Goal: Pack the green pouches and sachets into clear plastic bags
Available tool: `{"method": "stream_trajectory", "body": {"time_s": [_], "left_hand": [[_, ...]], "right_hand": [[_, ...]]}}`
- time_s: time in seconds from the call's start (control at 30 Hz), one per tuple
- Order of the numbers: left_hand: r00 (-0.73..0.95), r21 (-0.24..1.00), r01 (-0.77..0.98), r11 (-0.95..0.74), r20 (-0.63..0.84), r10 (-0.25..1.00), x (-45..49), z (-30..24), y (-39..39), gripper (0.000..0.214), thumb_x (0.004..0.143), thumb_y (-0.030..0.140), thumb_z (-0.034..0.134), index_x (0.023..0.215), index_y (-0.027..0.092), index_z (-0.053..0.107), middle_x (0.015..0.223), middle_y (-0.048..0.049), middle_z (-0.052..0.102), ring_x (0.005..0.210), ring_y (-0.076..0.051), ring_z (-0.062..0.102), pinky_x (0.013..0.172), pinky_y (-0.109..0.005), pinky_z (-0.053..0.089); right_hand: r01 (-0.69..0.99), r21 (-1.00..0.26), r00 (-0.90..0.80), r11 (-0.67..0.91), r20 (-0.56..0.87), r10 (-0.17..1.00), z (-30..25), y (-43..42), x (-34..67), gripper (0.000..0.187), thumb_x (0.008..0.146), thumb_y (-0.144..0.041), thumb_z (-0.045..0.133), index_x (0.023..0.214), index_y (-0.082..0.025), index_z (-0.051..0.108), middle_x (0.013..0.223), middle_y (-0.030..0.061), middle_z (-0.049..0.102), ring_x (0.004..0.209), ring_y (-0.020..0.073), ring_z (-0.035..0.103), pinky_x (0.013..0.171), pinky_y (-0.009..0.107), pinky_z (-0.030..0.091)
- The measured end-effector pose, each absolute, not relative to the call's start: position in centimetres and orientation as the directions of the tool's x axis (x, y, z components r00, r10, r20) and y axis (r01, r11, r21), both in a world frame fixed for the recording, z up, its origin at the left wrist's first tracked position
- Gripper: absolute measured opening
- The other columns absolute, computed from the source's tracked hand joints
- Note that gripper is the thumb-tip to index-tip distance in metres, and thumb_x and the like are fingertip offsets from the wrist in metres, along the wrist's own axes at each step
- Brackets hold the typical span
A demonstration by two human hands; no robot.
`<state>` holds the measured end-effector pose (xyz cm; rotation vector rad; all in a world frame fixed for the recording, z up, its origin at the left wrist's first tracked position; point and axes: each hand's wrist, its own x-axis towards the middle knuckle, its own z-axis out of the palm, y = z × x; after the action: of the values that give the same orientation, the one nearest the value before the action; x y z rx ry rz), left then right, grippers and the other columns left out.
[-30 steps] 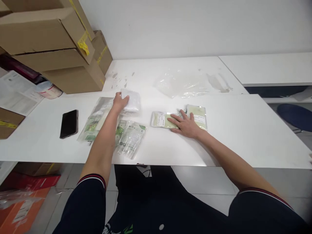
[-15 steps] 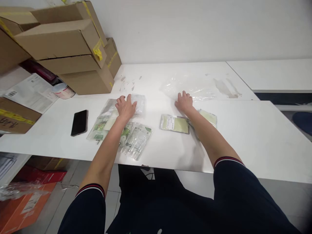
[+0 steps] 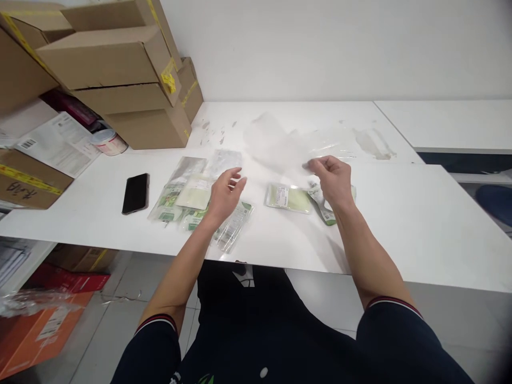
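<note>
My right hand (image 3: 334, 178) pinches the edge of a clear plastic bag (image 3: 276, 141), partly lifted off the white table and blurred. Nothing shows in my left hand (image 3: 228, 192), whose fingers are apart and slightly curled. It hovers over several flat clear packets with green print (image 3: 168, 200). Among them lie a pale green pouch (image 3: 194, 192) and a crumpled clear packet (image 3: 224, 160). Between the hands a labelled light green pouch (image 3: 288, 198) lies flat. A green-and-white packet (image 3: 323, 205) is partly covered by my right wrist.
A black phone (image 3: 136, 193) lies at the left of the white table (image 3: 400, 224). Cardboard boxes (image 3: 108, 58) are stacked at the back left, by a small tub (image 3: 109, 142). Below the table's left end sits an orange box (image 3: 44, 336).
My right hand has closed on the clear bag and lifted part of it up and leftward. My left hand has come off the crumpled packet, moving right and nearer to me.
</note>
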<state>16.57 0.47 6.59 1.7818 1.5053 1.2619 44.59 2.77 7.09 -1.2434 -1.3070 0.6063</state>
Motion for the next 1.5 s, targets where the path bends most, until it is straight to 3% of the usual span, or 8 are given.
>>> {"method": "stream_trajectory", "body": {"time_s": [0.17,0.3,0.67,0.9,1.07,1.23,1.37,1.5], "left_hand": [[-0.051,0.801,0.504,-0.323,0.401,0.915,17.3,9.3,1.1,0.076,0.079,0.041,0.074,0.147,0.028,0.041,0.142,-0.0109,0.053,0.086,-0.015,0.059,0.079,-0.032,0.051],[0.240,0.741,0.570,-0.355,0.263,0.935,15.5,9.4,1.6,0.032,0.085,0.034,0.065,0.114,0.024,0.069,0.103,-0.0053,0.070,0.073,-0.014,0.057,0.072,-0.032,0.050],[0.773,-0.184,0.496,-0.849,0.539,0.334,16.9,5.4,-11.9,0.023,0.088,0.009,0.055,0.095,0.029,0.066,0.075,0.0001,0.067,0.083,-0.017,0.064,0.080,-0.038,0.047],[0.740,-0.158,0.627,-0.763,0.429,0.519,24.3,1.0,-11.7,0.029,0.085,-0.002,0.043,0.082,0.018,0.063,0.069,-0.0054,0.059,0.065,-0.018,0.055,0.070,-0.037,0.045],[0.710,-0.070,0.654,-0.753,0.401,0.579,26.5,-1.1,-11.1,0.029,0.083,-0.004,0.044,0.080,0.017,0.063,0.071,-0.0081,0.059,0.067,-0.021,0.055,0.067,-0.037,0.041],[0.708,-0.044,0.646,-0.762,0.409,0.576,26.0,-1.2,-11.4,0.030,0.084,-0.002,0.044,0.088,0.019,0.065,0.073,-0.0082,0.061,0.069,-0.021,0.055,0.069,-0.039,0.044],[0.691,-0.025,0.658,-0.753,0.417,0.590,24.5,-0.9,-12.2,0.021,0.090,0.010,0.051,0.101,0.022,0.065,0.082,-0.0093,0.064,0.078,-0.024,0.058,0.079,-0.043,0.048],[0.703,0.023,0.640,-0.768,0.387,0.597,23.5,-0.7,-12.6,0.021,0.092,0.019,0.056,0.111,0.021,0.064,0.090,-0.0115,0.065,0.087,-0.027,0.060,0.083,-0.045,0.047]], "right_hand": [[0.259,-0.925,0.165,0.277,0.325,0.931,6.9,-3.0,44.4,0.019,0.078,-0.042,0.075,0.078,-0.023,0.072,0.074,-0.0002,0.070,0.072,0.0172,0.064,0.073,0.034,0.053],[0.336,-0.922,0.008,0.193,0.208,0.978,4.3,-6.7,45.2,0.022,0.083,-0.043,0.069,0.092,-0.025,0.076,0.090,0.0017,0.074,0.085,0.0199,0.066,0.079,0.037,0.053],[-0.236,-0.961,0.339,0.141,0.055,0.939,2.9,-1.9,46.8,0.023,0.079,-0.045,0.066,0.077,-0.024,0.058,0.080,0.0012,0.065,0.083,0.0187,0.069,0.081,0.037,0.061],[0.175,-0.984,0.235,0.038,0.079,0.969,2.3,2.7,47.0,0.044,0.085,-0.064,0.051,0.093,-0.021,0.059,0.105,0.0129,0.065,0.107,0.0284,0.064,0.094,0.049,0.056],[0.807,-0.549,0.323,-0.220,0.098,0.941,0.8,-1.1,51.2,0.081,0.077,-0.061,0.063,0.139,-0.010,0.049,0.150,0.0267,0.038,0.136,0.0450,0.038,0.108,0.062,0.036],[0.872,-0.469,0.297,-0.138,0.285,0.911,-0.2,-4.6,53.6,0.057,0.090,-0.051,0.048,0.134,-0.016,0.058,0.133,0.0205,0.053,0.124,0.0360,0.050,0.103,0.054,0.042],[0.799,-0.302,0.600,-0.519,0.433,0.672,0.0,-5.2,61.4,0.069,0.090,-0.057,0.053,0.146,-0.016,0.049,0.156,0.0265,0.029,0.144,0.0467,0.019,0.108,0.070,0.019],[0.428,-0.277,0.900,-0.860,0.038,0.435,-0.7,-5.7,69.9,0.080,0.093,-0.059,0.046,0.153,-0.006,0.038,0.159,0.0337,0.018,0.148,0.0513,0.008,0.106,0.076,0.007]]}}
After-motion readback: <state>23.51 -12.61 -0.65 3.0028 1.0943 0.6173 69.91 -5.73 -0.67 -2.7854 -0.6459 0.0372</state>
